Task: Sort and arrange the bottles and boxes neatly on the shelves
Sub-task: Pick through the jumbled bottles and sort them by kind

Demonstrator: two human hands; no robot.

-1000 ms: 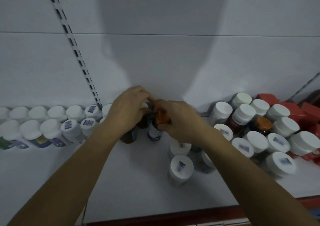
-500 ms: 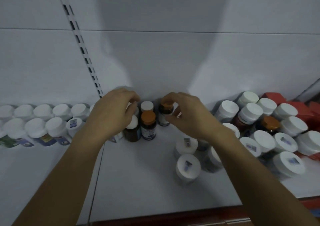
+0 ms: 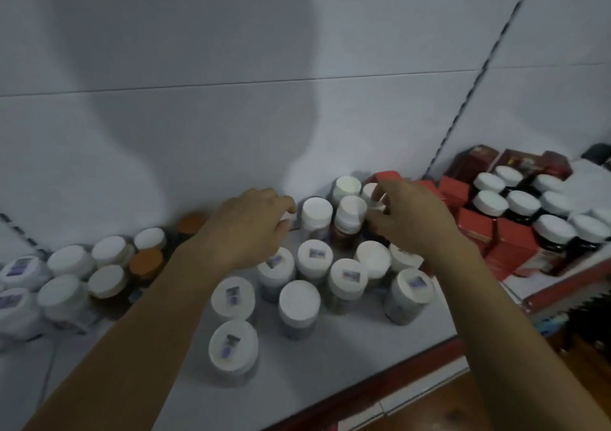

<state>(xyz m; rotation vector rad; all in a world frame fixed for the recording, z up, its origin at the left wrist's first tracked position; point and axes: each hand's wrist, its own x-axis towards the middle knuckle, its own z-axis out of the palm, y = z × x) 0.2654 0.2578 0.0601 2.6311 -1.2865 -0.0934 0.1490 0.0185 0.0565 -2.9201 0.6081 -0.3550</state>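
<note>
Both hands have left the orange-capped bottles, now parked in the left row, and shifted to the unsorted white-capped bottles mid-shelf. The right hand pinches a small bottle by the back wall. Blur hides whether the left hand grips anything.

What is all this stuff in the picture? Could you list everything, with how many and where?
centre bottles: about a dozen, white caps, some labelled on top, mid-shelf
left bottles: about seven, white caps, shelf's left end
orange-capped bottles: two, among the left bottles
dark bottles: about nine, white caps, neighbouring shelf at right
red boxes: several, beside and behind the dark bottles
shelf: one, white, red front edge
back panel: white, behind everything
slotted upright: dark, on the panel, right of centre
left hand: one, fingers curled over a white cap, grip unclear
right hand: one, pinches a back-row bottle
</note>
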